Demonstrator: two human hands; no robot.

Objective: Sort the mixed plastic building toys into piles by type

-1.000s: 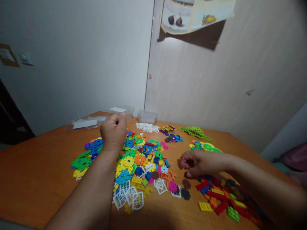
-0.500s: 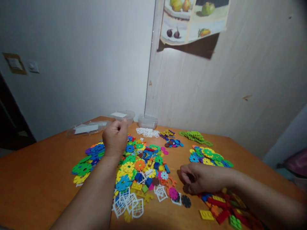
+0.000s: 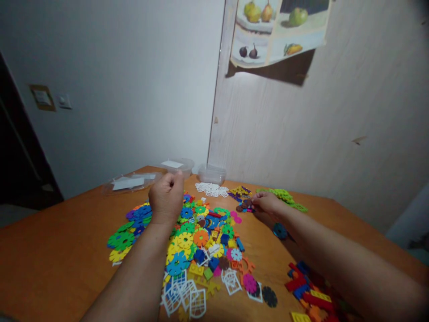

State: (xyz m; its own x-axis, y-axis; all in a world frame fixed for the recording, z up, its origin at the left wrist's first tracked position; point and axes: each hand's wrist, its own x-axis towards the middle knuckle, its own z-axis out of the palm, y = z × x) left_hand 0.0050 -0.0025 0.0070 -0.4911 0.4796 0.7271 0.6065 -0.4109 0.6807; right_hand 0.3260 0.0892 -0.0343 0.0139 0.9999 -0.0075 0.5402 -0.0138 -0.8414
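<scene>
Table (image 3: 60,250): right hand (image 3: 266,203) touching small discs (image 3: 244,205) (left fisted).

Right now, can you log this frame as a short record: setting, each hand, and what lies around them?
Setting: orange wooden table against a wall
Left hand: closed in a fist above the big mixed pile of plastic gear discs; contents cannot be told
Right hand: fingertips at a small pile of dark discs
Near edge: white lattice pieces
Far edge: clear plastic tubs
Lower right: red and yellow bricks
</scene>
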